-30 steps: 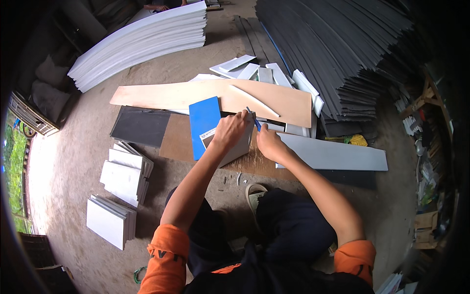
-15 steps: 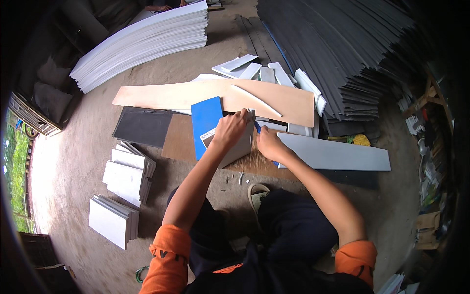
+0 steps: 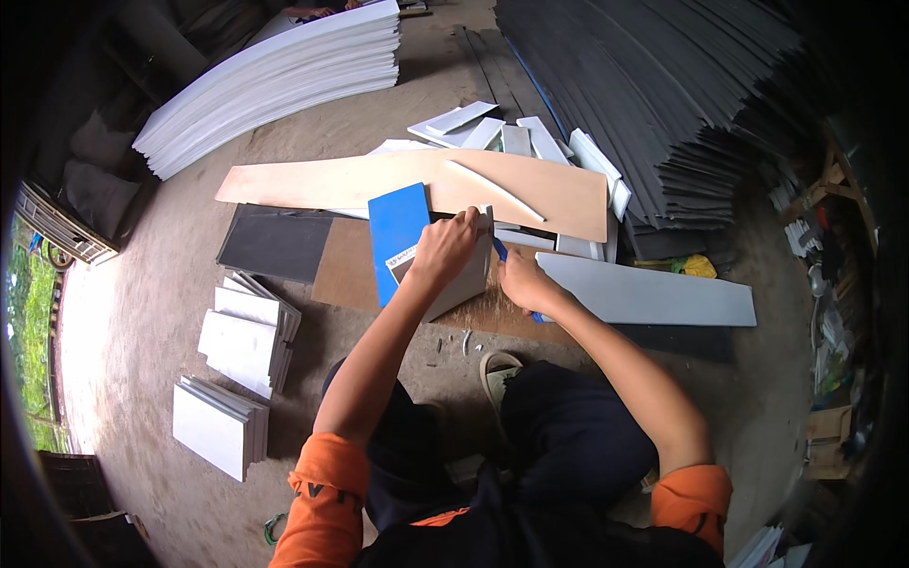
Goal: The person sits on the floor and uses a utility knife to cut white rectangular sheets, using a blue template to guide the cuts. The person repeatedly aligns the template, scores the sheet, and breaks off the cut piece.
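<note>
My left hand (image 3: pixel 447 248) is closed at the top corner of a pale grey-white board (image 3: pixel 461 288), fingers bent over its far edge. A brown panel with a marked white edge shows partly beneath my left wrist. My right hand (image 3: pixel 524 280) is wrapped round a slim blue utility knife (image 3: pixel 499 249), held against the board's right side; its blade is too small to make out. A flat blue board (image 3: pixel 399 227) lies just left of my left hand. Under the work is a worn brown wooden sheet (image 3: pixel 346 270).
A long tan panel (image 3: pixel 312 180) with a thin white strip (image 3: pixel 492 189) lies beyond my hands. White offcuts (image 3: pixel 516 140) are heaped behind it. A long white board (image 3: pixel 653 295) is at right, cut white stacks (image 3: pixel 220 428) at left, large black sheets (image 3: pixel 644 85) far right.
My right hand and the knife have shifted very slightly. The left hand keeps its hold on the board, and the rest looks the same apart from a small view shift.
</note>
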A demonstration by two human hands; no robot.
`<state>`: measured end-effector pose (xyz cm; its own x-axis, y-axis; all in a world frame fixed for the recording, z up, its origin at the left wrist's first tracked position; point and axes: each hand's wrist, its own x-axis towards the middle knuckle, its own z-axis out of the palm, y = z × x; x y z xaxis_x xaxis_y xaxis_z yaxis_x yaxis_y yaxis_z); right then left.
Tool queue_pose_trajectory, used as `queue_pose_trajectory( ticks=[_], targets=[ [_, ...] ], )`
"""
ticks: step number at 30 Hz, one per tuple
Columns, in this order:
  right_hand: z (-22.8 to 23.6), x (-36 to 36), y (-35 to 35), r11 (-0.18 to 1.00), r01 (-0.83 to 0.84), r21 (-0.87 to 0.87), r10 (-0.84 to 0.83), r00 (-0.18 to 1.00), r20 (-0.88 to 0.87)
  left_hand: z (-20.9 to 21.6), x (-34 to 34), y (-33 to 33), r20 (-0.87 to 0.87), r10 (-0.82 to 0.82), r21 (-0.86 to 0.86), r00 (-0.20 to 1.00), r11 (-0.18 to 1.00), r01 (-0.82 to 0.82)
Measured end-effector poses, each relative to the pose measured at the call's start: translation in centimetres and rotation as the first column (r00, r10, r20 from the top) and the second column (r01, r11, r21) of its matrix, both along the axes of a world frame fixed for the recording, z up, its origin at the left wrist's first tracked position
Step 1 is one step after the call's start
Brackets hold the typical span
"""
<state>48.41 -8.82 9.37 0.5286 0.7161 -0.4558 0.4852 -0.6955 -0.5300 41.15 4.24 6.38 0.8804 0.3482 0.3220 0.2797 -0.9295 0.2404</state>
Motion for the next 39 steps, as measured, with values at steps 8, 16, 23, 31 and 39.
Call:
queue_pose_trajectory(
  ticks=[8,16,23,31,39],
  targets=[
    [-1.8,0.8,1.6,1.0,-0.005,0.03,0.004,0.999,0.032,0.8,0.1,-0.6,0.028,0.045,-0.18,0.999,0.983,-0.04],
    [-2.3,0.8,0.3,1.0,0.021,0.004,-0.021,0.996,0.087,1.2,1.8,-1.1,0.006,0.098,-0.222,0.995,0.97,-0.094],
    [-2.5,0.3,1.5,1.0,0.022,0.01,-0.023,0.996,0.081,0.5,1.4,0.1,0.135,0.083,-0.109,0.987,0.992,-0.068],
    [-18.9,1.1,-1.1,0.998,0.032,0.057,-0.048,0.956,0.29,0.3,2.7,-0.9,0.199,-0.009,-0.093,0.98,0.995,0.028],
    [-18.3,-1.0,-1.4,0.994,0.097,-0.041,-0.091,0.987,0.13,1.0,2.3,-0.3,0.068,0.05,-0.02,0.996,0.999,-0.049]
  ],
)
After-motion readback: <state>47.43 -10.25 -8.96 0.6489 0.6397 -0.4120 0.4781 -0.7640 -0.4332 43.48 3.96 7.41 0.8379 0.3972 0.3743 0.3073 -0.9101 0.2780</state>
